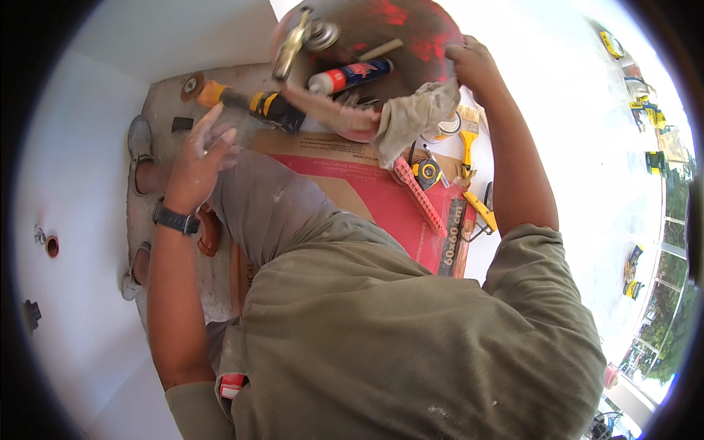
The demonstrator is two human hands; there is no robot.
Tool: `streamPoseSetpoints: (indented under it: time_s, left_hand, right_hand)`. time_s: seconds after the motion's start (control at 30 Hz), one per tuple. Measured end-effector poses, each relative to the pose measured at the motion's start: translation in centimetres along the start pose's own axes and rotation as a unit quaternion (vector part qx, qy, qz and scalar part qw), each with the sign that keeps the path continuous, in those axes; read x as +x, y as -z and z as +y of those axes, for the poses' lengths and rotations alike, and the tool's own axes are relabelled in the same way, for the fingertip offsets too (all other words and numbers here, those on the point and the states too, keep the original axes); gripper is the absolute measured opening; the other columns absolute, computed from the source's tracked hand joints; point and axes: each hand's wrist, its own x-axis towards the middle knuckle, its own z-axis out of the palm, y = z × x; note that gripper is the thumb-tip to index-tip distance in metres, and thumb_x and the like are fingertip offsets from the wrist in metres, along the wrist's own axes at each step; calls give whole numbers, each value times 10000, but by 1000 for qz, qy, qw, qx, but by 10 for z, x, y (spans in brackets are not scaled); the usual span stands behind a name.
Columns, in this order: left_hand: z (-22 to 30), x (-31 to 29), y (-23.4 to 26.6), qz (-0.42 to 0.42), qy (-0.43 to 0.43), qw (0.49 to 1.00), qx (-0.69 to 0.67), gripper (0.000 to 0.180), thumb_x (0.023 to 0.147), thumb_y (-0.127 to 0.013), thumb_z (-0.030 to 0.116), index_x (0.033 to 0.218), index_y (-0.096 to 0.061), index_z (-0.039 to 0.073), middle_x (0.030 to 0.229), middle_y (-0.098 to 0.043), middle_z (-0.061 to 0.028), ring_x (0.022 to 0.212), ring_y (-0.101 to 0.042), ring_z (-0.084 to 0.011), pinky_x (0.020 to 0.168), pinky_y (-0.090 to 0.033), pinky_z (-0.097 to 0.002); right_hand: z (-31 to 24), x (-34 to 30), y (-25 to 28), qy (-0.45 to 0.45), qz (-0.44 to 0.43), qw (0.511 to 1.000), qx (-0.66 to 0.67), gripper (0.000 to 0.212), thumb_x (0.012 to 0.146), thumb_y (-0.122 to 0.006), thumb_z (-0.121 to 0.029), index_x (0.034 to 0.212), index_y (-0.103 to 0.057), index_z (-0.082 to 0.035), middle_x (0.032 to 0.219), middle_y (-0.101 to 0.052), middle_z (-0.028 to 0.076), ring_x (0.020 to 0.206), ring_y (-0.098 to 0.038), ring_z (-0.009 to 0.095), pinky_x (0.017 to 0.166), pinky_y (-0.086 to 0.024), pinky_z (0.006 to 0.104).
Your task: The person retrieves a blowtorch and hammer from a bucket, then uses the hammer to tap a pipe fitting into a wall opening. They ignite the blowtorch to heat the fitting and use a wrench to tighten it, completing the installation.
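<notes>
My right hand (475, 67) grips the rim of a grey bucket (433, 33) with red stains, tilted so that its inside shows. In it lie a red, white and blue tube (352, 76) and a pale stick (382, 50). A blurred brass-coloured metal fitting (292, 50) is at the bucket's left rim. A grey-beige cloth (416, 117) drapes over the near rim. My left hand (198, 158), slightly blurred, is raised with its fingers apart and nothing visible in them. Just beyond it on the floor lies a yellow and black angle grinder (273, 108).
A red and brown cardboard box (352, 170) lies below the bucket. Near its right side are a tape measure (427, 173), a paintbrush (469, 136), a pink plastic strip (419, 196) and a yellow utility knife (480, 211). An orange-brown pipe piece (210, 233) sits by my left wrist.
</notes>
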Motion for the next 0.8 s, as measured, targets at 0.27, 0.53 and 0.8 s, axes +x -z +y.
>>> streamPoseSetpoints:
  time_s: [0.27,0.53,0.8]
  left_hand:
    - [-51,-83,63,97,56,991,-75,646,980,-638,283,1522,-362,64,1297,-582,-146,1003,-642,-189,865,-548,-325]
    - [-74,-186,99,233,49,969,-74,562,992,-598,177,1501,-391,60,1282,-594,-167,1026,-645,-199,868,-555,-326]
    - [-44,-173,19,82,-39,972,-217,800,948,-684,326,1550,-248,29,1407,-463,-203,1145,-586,-213,936,-524,-355]
  right_hand:
    - [51,3,-6,-77,56,960,264,239,832,-677,-241,964,-647,-44,603,-482,-27,448,-413,85,427,-329,257]
    - [-77,5,-5,93,-51,991,84,375,816,-667,-241,1071,-647,33,778,-618,45,579,-557,109,548,-447,258]
    - [-261,-34,31,301,-225,924,-76,442,812,-637,-257,1104,-652,75,963,-683,120,875,-633,174,823,-490,294]
